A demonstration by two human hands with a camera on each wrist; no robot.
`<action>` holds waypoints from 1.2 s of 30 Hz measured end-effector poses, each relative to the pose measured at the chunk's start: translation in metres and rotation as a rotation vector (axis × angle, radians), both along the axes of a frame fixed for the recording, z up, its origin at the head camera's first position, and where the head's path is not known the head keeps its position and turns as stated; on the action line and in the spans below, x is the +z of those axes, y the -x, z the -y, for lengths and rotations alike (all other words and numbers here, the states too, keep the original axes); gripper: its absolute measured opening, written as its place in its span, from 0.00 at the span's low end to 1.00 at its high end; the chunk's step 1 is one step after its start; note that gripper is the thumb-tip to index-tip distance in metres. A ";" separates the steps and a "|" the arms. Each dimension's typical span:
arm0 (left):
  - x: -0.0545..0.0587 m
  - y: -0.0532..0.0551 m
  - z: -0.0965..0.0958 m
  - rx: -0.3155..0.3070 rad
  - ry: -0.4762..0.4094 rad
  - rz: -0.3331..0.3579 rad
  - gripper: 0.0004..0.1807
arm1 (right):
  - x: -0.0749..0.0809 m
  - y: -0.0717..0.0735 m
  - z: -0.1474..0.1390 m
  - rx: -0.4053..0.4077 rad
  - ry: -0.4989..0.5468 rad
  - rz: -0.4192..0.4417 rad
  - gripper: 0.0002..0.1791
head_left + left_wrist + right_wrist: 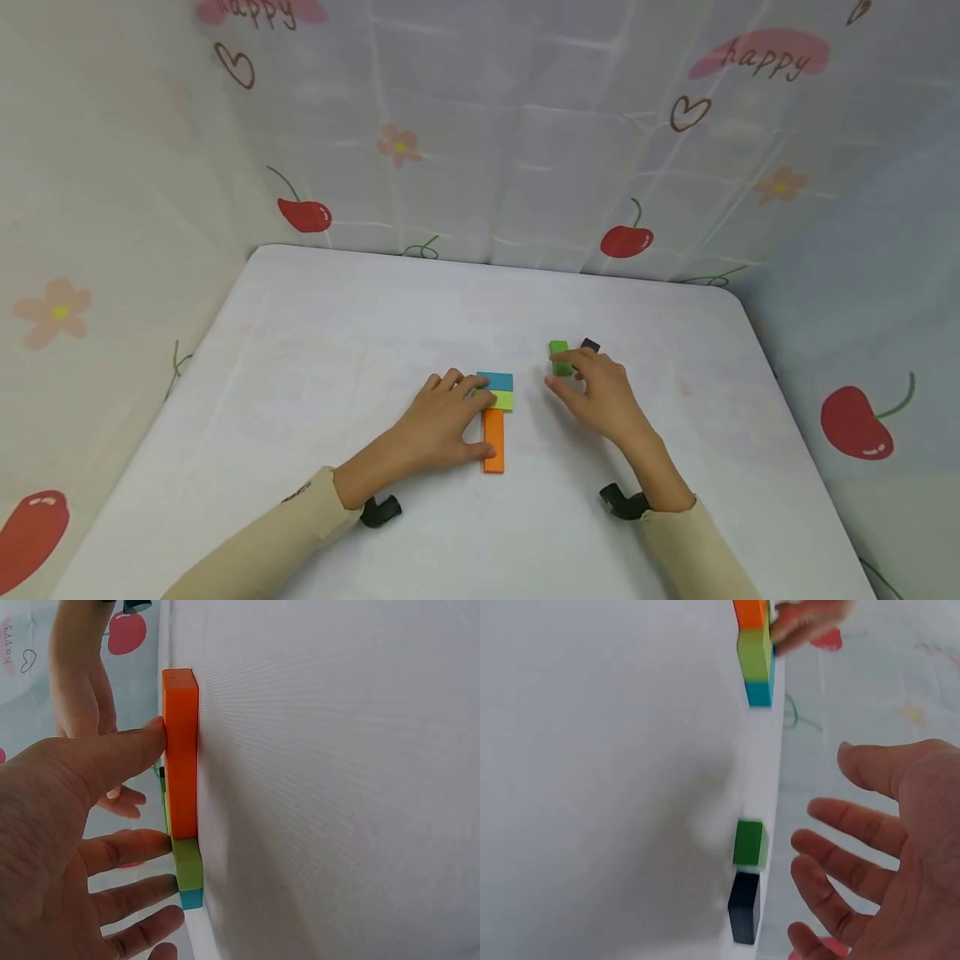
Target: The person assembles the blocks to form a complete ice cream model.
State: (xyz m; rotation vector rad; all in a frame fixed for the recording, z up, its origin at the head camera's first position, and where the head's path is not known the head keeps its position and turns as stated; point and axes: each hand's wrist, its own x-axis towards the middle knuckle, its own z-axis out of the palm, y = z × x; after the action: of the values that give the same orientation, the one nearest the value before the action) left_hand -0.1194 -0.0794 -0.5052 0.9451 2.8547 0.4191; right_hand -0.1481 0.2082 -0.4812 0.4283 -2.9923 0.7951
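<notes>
Spread fingers of my left hand (pixel 444 423) rest on a row of flat blocks. Its thumb touches the long orange block (pixel 494 442), and its fingertips lie at the light green block (pixel 504 402) and the blue block (pixel 498 381). The light green block sits crosswise against the orange one's far end, with the blue one beyond it. In the head view my right hand (pixel 606 398) overlaps a darker green block (pixel 558 367). Seen from the right wrist, its fingers are loosely extended, hold nothing, and stand apart from that green block (pixel 748 844) and the black block (pixel 744 907) beside it.
A white table (pixel 337 325) bears all the blocks. Behind it hangs a pale curtain (pixel 517 125) printed with cherries, flowers and hearts, with similar curtains at both sides. Dark wrist-worn devices (pixel 381 511) show under both wrists.
</notes>
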 end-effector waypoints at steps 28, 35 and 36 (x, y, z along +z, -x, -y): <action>-0.002 0.000 0.000 0.000 0.009 -0.012 0.38 | -0.013 0.036 -0.020 -0.167 -0.125 0.059 0.24; -0.002 0.000 0.001 0.002 0.012 -0.009 0.38 | -0.022 0.038 -0.017 -0.194 -0.133 -0.004 0.24; -0.002 0.000 0.001 0.002 0.014 -0.008 0.39 | -0.022 0.039 -0.016 -0.201 -0.134 -0.010 0.23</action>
State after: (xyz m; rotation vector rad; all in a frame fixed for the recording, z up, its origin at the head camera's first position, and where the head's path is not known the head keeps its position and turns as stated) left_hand -0.1190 -0.0800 -0.5072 0.9441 2.8622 0.3964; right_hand -0.1869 0.2247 -0.5035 0.1287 -3.0267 0.5765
